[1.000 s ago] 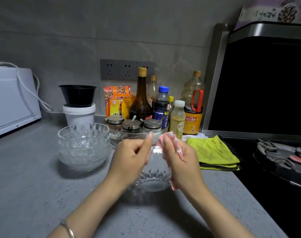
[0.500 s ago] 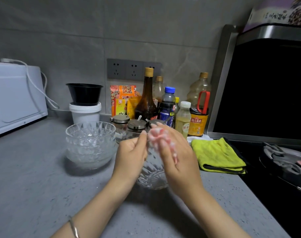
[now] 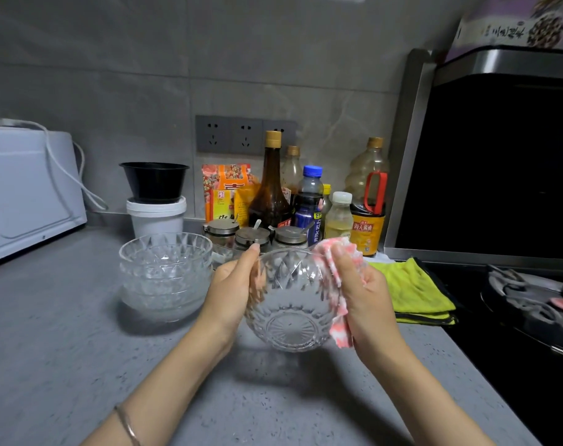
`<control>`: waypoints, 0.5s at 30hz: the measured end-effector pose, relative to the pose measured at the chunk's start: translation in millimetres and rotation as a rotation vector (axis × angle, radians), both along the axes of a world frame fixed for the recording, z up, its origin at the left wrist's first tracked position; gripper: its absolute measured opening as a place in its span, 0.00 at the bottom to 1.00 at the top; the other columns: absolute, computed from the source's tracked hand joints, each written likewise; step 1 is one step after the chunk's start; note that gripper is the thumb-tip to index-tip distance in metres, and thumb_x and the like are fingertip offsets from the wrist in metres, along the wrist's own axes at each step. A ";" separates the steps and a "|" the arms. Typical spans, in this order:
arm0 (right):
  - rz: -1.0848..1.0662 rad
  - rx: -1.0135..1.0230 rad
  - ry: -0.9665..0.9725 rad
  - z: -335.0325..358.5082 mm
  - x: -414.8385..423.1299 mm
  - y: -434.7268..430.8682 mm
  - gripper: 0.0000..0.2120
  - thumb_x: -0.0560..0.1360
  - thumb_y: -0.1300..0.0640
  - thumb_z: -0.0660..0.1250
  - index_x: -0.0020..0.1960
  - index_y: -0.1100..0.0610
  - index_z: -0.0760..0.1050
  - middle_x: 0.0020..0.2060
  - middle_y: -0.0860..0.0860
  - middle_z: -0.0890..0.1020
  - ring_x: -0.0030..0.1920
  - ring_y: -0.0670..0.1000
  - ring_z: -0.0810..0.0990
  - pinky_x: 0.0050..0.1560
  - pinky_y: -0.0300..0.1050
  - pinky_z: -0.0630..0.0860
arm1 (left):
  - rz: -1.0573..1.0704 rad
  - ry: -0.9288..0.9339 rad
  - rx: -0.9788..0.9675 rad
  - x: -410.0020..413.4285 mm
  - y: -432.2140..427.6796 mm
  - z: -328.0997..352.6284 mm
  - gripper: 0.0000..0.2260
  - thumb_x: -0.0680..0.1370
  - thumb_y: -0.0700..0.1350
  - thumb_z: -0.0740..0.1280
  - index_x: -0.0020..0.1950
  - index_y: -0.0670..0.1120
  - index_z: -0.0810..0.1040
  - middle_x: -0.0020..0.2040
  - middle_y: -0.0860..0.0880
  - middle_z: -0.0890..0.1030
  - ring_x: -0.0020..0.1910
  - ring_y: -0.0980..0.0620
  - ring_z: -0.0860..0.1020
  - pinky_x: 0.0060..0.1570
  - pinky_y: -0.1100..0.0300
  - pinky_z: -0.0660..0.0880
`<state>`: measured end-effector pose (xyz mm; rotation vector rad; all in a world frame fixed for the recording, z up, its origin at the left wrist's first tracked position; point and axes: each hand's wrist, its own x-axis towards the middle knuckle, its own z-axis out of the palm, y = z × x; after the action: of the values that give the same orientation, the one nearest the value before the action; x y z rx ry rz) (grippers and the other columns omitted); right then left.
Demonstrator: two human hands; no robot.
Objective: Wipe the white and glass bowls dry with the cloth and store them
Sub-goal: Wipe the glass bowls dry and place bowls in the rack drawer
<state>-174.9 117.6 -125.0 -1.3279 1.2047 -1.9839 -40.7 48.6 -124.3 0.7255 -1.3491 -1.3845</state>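
Note:
A cut-glass bowl (image 3: 291, 304) is held above the grey counter (image 3: 64, 349), tilted so its opening faces me. My left hand (image 3: 233, 289) grips its left rim, thumb on the edge. My right hand (image 3: 365, 291) presses a pink and white checked cloth (image 3: 336, 284) against the bowl's right wall and rim. A stack of several matching glass bowls (image 3: 166, 275) stands on the counter to the left. No white bowl shows, apart from a white tub at the back.
A white tub (image 3: 158, 215) with a black bowl (image 3: 154, 181) on it stands behind the stack. Sauce bottles (image 3: 270, 188) and lidded spice jars (image 3: 252, 235) line the wall. A yellow cloth (image 3: 412, 291) lies right, beside the black stove (image 3: 531, 304). A white appliance (image 3: 26, 188) sits far left.
The bowl has turned so its opening faces me. My right hand with the cloth has slid from the near rim to the bowl's right side. The camera has shifted slightly.

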 end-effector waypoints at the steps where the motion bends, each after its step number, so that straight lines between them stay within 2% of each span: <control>1: -0.016 -0.005 0.007 1.4 -0.7 1.4 0.16 0.73 0.45 0.65 0.40 0.57 0.83 0.35 0.60 0.84 0.37 0.56 0.84 0.40 0.48 0.79 | 0.004 -0.040 -0.060 0.8 -1.8 1.5 0.23 0.80 0.54 0.58 0.43 0.35 0.81 0.39 0.40 0.84 0.40 0.47 0.83 0.40 0.63 0.77; 3: -0.040 -0.017 0.110 0.1 -0.6 1.2 0.22 0.75 0.42 0.66 0.40 0.61 0.80 0.33 0.65 0.81 0.34 0.63 0.81 0.38 0.49 0.76 | -0.018 -0.052 -0.223 1.2 -0.1 4.6 0.24 0.80 0.54 0.57 0.38 0.37 0.81 0.33 0.45 0.83 0.34 0.52 0.82 0.38 0.69 0.74; 4: -0.033 -0.026 0.165 -0.6 1.2 1.5 0.22 0.75 0.41 0.65 0.39 0.61 0.80 0.30 0.63 0.81 0.31 0.61 0.80 0.35 0.47 0.75 | -0.027 -0.067 -0.312 0.8 0.7 4.5 0.25 0.80 0.55 0.57 0.36 0.38 0.80 0.31 0.44 0.81 0.32 0.50 0.80 0.38 0.68 0.74; 6: -0.024 -0.039 0.261 -3.6 4.6 1.8 0.21 0.76 0.42 0.64 0.38 0.59 0.80 0.27 0.54 0.80 0.29 0.48 0.78 0.32 0.39 0.72 | -0.052 -0.137 -0.467 -0.3 4.0 2.8 0.28 0.78 0.59 0.60 0.29 0.39 0.76 0.25 0.43 0.75 0.26 0.46 0.73 0.35 0.65 0.71; 7: -0.036 -0.046 0.288 -4.2 6.6 2.1 0.20 0.76 0.43 0.64 0.38 0.58 0.80 0.26 0.49 0.79 0.29 0.43 0.76 0.31 0.37 0.70 | -0.041 -0.166 -0.522 -1.1 6.2 1.3 0.28 0.77 0.59 0.61 0.25 0.41 0.71 0.21 0.46 0.70 0.22 0.49 0.68 0.32 0.65 0.67; 9: -0.086 -0.084 0.322 -4.6 10.9 3.8 0.13 0.77 0.45 0.63 0.41 0.50 0.80 0.28 0.41 0.79 0.30 0.38 0.76 0.33 0.31 0.69 | 0.033 -0.161 -0.528 -2.2 6.6 -1.5 0.27 0.79 0.55 0.61 0.21 0.47 0.64 0.19 0.52 0.63 0.20 0.55 0.62 0.27 0.64 0.62; 11: -0.169 -0.128 0.438 -7.9 12.6 4.1 0.12 0.78 0.41 0.59 0.48 0.44 0.79 0.37 0.37 0.81 0.38 0.36 0.79 0.39 0.33 0.74 | 0.108 -0.067 -0.403 -1.7 2.7 -3.4 0.26 0.79 0.52 0.62 0.23 0.42 0.65 0.21 0.46 0.64 0.23 0.51 0.64 0.29 0.63 0.63; 13: -0.204 -0.162 0.599 -15.7 14.5 2.1 0.18 0.79 0.38 0.52 0.61 0.42 0.74 0.55 0.37 0.79 0.52 0.38 0.78 0.50 0.46 0.78 | 0.164 0.048 -0.216 0.4 -3.6 -3.6 0.24 0.78 0.54 0.64 0.31 0.35 0.71 0.31 0.41 0.71 0.30 0.46 0.68 0.37 0.56 0.65; 15: -0.211 -0.220 0.802 -24.5 17.4 -0.7 0.23 0.80 0.40 0.49 0.72 0.47 0.65 0.71 0.42 0.68 0.69 0.46 0.69 0.66 0.55 0.70 | 0.205 0.143 -0.058 4.5 -7.8 -1.4 0.20 0.77 0.54 0.64 0.38 0.38 0.76 0.35 0.40 0.74 0.33 0.45 0.72 0.39 0.54 0.68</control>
<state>-157.5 117.0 -149.5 -2.3266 1.5321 -1.7915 -36.2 40.8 -125.7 0.6926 -1.1646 -1.2058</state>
